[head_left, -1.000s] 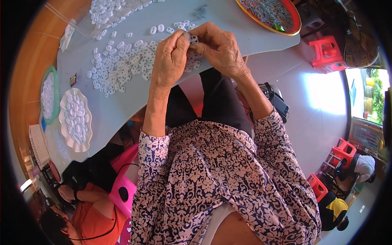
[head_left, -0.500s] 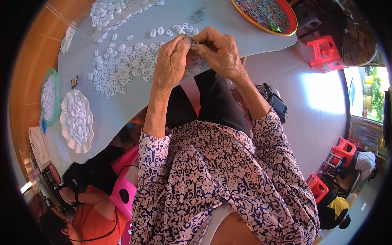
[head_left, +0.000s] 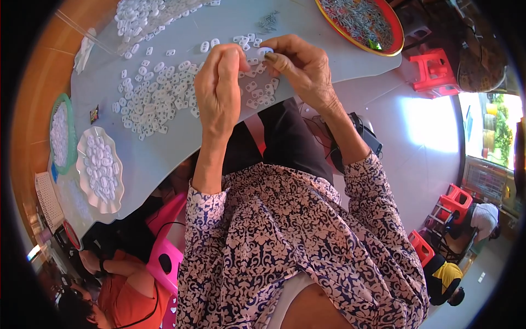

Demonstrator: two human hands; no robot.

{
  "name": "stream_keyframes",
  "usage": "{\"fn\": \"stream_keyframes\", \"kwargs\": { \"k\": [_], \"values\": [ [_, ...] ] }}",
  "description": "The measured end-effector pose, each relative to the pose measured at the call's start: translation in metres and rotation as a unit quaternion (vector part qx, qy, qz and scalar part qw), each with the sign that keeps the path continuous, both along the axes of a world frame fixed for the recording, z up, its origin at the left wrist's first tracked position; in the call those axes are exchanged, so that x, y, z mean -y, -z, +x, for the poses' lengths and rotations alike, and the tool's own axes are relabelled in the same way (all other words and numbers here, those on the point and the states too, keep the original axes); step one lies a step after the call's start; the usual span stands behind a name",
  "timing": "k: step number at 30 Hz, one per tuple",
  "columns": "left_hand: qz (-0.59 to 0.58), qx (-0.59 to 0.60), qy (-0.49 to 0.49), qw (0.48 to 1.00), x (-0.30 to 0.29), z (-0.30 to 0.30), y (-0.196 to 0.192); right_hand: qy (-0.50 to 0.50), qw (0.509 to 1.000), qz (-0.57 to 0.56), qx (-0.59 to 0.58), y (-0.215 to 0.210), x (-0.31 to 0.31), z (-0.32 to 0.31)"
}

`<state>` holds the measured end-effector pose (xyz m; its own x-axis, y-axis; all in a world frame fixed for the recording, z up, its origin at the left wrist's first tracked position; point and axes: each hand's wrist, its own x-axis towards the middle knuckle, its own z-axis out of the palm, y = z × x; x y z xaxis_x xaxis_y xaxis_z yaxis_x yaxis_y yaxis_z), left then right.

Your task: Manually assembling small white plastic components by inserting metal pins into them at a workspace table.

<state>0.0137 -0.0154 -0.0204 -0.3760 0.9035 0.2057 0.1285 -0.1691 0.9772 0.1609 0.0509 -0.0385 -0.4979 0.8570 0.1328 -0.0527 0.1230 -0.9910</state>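
Both hands raised over the near edge of the counter (head_left: 164,159); left hand (head_left: 219,88) curled, back toward camera, fingertips up at a small white clip (head_left: 264,52); right hand (head_left: 301,68) pinches that clip between thumb and forefinger, fingers narrow around it; whether the left fingers also grip it cannot be told, they are just beside it; clip sits at the top of both hands, above the counter surface, long axis roughly left-right, rounded end toward the left hand; finer orientation too small to tell; loose clips (head_left: 159,101) scattered flat on the grey counter left of and under the hands, pointing every way; denser pile (head_left: 137,13) at the far edge; small heap of dark metal pins (head_left: 268,22) beyond the hands; red-rimmed tray (head_left: 383,49) of grey parts far right, partly overhanging the counter corner; white scalloped dish (head_left: 87,194) of clips and green-rimmed dish (head_left: 71,123) at the left end, well apart from the hands; counter's near edge runs curved just below the wrists, lap directly under it; open counter between the scatter and the white dish; right edge of counter close beside the right hand; red stool (head_left: 433,71) on the floor beyond that edge; another person in orange (head_left: 126,296) low left.
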Motion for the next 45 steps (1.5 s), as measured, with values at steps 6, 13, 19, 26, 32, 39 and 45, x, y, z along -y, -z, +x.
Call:
{"fn": "stream_keyframes", "kwargs": {
  "k": [6, 13, 19, 26, 32, 39, 45],
  "values": [
    [0.122, -0.242, 0.228, 0.935, 0.024, 0.040, 0.008, 0.001, 0.996, -0.034, -0.088, 0.005, -0.005, 0.003],
    [0.074, -0.204, 0.093, 0.972, 0.012, 0.027, 0.023, 0.030, 0.987, -0.085, -0.132, 0.004, -0.006, 0.007],
    [0.001, -0.019, -0.083, 0.996, 0.019, -0.004, 0.009, 0.018, 0.993, -0.032, -0.108, -0.007, -0.018, 0.007],
    [-0.120, 0.158, 0.186, 0.962, 0.030, 0.023, -0.010, -0.017, 0.993, -0.021, -0.111, -0.014, -0.025, 0.002],
    [-0.087, 0.269, 0.150, 0.947, 0.018, 0.016, 0.019, -0.042, 0.994, 0.006, -0.098, -0.019, -0.036, -0.003],
    [-0.013, 0.314, 0.016, 0.949, 0.019, -0.034, 0.019, 0.068, 0.985, 0.156, -0.012, -0.041, -0.097, 0.011],
    [-0.054, 0.211, 0.018, 0.976, 0.036, -0.023, 0.019, 0.134, 0.985, 0.104, 0.026, -0.039, -0.129, 0.017]
  ]
}}
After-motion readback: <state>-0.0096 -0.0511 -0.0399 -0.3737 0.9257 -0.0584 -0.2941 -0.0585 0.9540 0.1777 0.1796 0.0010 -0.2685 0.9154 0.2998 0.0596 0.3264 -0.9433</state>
